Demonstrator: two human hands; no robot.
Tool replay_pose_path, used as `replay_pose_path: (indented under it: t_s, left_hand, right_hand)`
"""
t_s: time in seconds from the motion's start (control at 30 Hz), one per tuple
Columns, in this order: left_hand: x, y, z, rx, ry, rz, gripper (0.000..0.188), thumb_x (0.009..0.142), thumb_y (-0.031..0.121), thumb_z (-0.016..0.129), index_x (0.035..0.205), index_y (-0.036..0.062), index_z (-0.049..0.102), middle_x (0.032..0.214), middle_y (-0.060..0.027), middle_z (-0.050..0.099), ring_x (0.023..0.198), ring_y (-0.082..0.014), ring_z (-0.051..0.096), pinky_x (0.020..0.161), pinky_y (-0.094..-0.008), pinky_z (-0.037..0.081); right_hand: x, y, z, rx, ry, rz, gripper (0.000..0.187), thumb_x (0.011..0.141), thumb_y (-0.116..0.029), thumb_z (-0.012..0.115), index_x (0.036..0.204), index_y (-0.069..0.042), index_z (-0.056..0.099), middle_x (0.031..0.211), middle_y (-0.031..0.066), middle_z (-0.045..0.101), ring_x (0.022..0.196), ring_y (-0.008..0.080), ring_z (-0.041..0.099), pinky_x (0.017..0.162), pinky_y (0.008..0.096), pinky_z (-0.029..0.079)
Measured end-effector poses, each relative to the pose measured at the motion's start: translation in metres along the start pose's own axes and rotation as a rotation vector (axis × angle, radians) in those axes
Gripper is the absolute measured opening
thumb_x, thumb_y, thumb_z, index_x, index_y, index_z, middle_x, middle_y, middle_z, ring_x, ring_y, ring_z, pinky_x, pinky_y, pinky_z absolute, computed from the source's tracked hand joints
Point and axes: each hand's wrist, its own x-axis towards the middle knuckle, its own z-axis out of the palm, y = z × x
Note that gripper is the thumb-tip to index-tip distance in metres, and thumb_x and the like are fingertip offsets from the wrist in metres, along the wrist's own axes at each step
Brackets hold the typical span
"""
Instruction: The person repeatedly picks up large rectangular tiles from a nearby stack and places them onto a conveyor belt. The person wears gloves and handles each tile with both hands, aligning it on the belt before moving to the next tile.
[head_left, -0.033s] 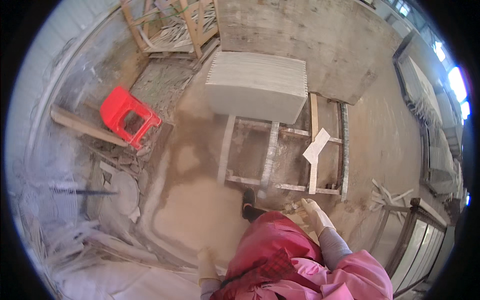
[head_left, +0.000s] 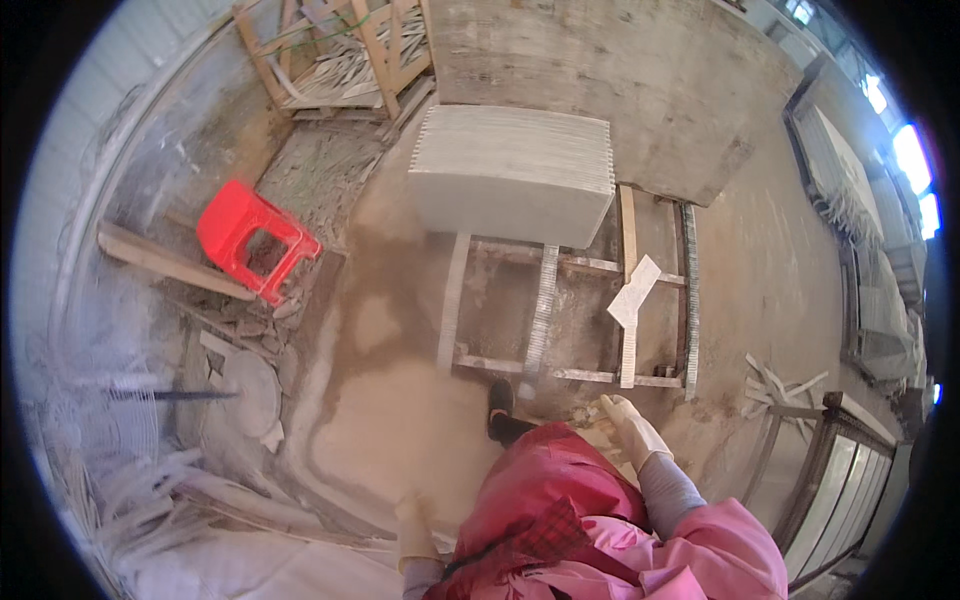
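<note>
My right hand, in a cream glove, hangs beside my red apron with its fingers loosely extended and nothing visible in it. It is nearest the front edge of a low metal frame on the floor. My left hand, also gloved, hangs low on the left side of the apron; it is blurred and its fingers are hard to make out. At the far left end of the frame stands a row of grey slabs, packed upright. A pale angular offcut lies across a bar at the frame's right.
A red plastic stool rests tilted on rubble to the left, beside a wooden plank. A wooden crate of scraps stands far left. Thin strips lie on the floor at right, near a rack of panels. A large board stands behind.
</note>
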Motion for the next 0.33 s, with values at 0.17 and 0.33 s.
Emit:
replay_pose_path:
  t_s: [0.17,0.33]
  left_hand:
    - [0.054,0.079,0.02,0.115,-0.09,0.319,0.035,0.091,0.035,0.042,0.11,0.0068,0.049,0.085,-0.0131,0.06,0.075,-0.028,0.061,0.066,-0.0422,0.05]
    - [0.056,0.128,0.048,0.078,-0.012,0.272,0.043,0.09,0.042,0.044,0.118,0.0097,0.045,0.109,-0.0154,0.056,0.092,-0.0308,0.058,0.079,-0.0423,0.049]
  right_hand:
    - [0.016,-0.075,0.043,-0.376,-0.099,-0.377,0.035,0.092,-0.034,0.044,0.103,-0.004,0.057,0.083,0.0114,0.066,0.074,0.021,0.064,0.065,0.032,0.052]
    - [0.033,-0.124,0.066,0.021,-0.107,-0.021,0.039,0.091,-0.036,0.043,0.114,-0.006,0.053,0.086,0.0138,0.067,0.073,0.022,0.066,0.066,0.0339,0.053]
